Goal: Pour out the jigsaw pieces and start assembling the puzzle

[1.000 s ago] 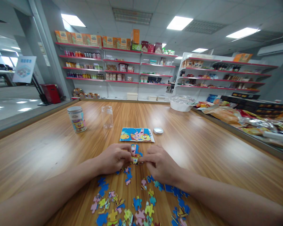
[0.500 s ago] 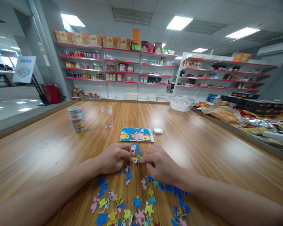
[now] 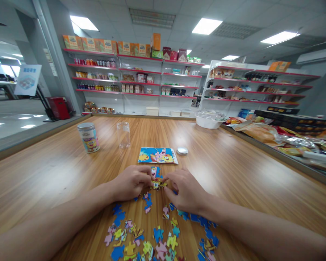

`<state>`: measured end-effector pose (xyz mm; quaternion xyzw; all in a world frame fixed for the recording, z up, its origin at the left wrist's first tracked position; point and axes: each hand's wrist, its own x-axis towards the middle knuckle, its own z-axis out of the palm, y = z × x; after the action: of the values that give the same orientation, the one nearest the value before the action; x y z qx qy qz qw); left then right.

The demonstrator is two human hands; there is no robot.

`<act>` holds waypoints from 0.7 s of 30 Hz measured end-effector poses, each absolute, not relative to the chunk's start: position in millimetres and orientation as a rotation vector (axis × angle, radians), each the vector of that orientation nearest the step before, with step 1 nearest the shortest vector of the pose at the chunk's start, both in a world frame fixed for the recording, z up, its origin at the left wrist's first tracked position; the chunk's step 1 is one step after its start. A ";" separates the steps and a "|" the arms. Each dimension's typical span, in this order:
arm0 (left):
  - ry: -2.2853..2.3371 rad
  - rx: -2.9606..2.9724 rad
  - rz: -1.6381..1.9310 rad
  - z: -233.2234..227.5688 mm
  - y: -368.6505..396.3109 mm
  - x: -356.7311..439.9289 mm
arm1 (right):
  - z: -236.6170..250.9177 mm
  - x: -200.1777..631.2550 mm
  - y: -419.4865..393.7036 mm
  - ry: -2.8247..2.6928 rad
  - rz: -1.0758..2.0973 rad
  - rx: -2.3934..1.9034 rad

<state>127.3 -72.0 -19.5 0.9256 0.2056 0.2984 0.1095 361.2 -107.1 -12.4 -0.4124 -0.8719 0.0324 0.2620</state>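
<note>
A small joined cluster of jigsaw pieces (image 3: 155,172) with cartoon figures lies on the table between my hands. My left hand (image 3: 134,183) is closed, its fingertips pressed on the cluster's left edge. On the right side, my right hand (image 3: 184,190) has thumb and index finger around a small yellow puzzle piece (image 3: 163,184) touching the cluster. Just beyond lies a picture card (image 3: 159,155) with the same cartoon style. Many loose puzzle pieces (image 3: 160,250), blue, yellow, pink and teal, are scattered nearer to me, some under my right wrist.
A printed can (image 3: 88,138) and a clear plastic jar (image 3: 123,135) stand at the back left. A round metal lid (image 3: 182,151) lies right of the card. Farther off is a white bowl (image 3: 209,122). Snack packages (image 3: 271,134) line the right side, and stocked shelves rise behind.
My right thumb and index finger have spread a little around the yellow piece, leaving more of it showing. My left hand holds its place.
</note>
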 end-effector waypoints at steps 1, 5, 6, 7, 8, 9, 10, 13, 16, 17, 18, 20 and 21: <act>0.603 2.722 0.879 -19.5 -71.9 127.4 | -12.6 361.2 -107.0 -2.364 0.094 -1.131; 0.598 2.727 0.880 -19.4 -72.1 127.6 | -14.0 361.9 -106.5 -2.375 0.131 -1.180; 0.599 2.728 0.884 -19.4 -72.2 127.5 | -14.1 361.9 -106.5 -2.375 0.143 -1.193; 0.599 2.728 0.889 -19.4 -72.3 127.5 | -14.1 361.9 -106.4 -2.372 0.156 -1.208; 0.598 2.728 0.890 -19.4 -72.4 127.4 | -14.0 361.7 -106.3 -2.369 0.171 -1.222; 0.597 2.727 0.889 -19.3 -72.4 127.4 | -13.9 361.5 -106.2 -2.366 0.188 -1.235; 0.596 2.726 0.887 -19.2 -72.4 127.4 | -13.7 361.2 -106.1 -2.360 0.206 -1.247; 0.592 2.716 0.877 -19.1 -71.9 127.5 | -13.3 360.7 -105.8 -2.346 0.258 -1.255; 0.597 2.713 0.870 -20.3 -71.1 127.4 | -12.3 361.1 -106.7 -2.355 0.295 -1.193; 0.601 2.717 0.866 -20.9 -70.7 127.3 | -11.8 361.2 -107.3 -2.368 0.308 -1.160; 0.604 2.722 0.863 -21.5 -70.4 127.1 | -11.2 361.3 -108.0 -2.385 0.322 -1.129; 0.605 2.730 0.859 -22.4 -69.8 126.5 | -10.1 360.9 -109.4 -2.418 0.349 -1.083; 0.603 2.733 0.856 -22.6 -69.7 126.3 | -9.7 360.6 -109.8 -2.428 0.357 -1.070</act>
<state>126.3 -69.7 -22.6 0.9284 0.2050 0.2909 0.1071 360.6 -109.8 -9.7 -0.3889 -0.8826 0.1299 0.2300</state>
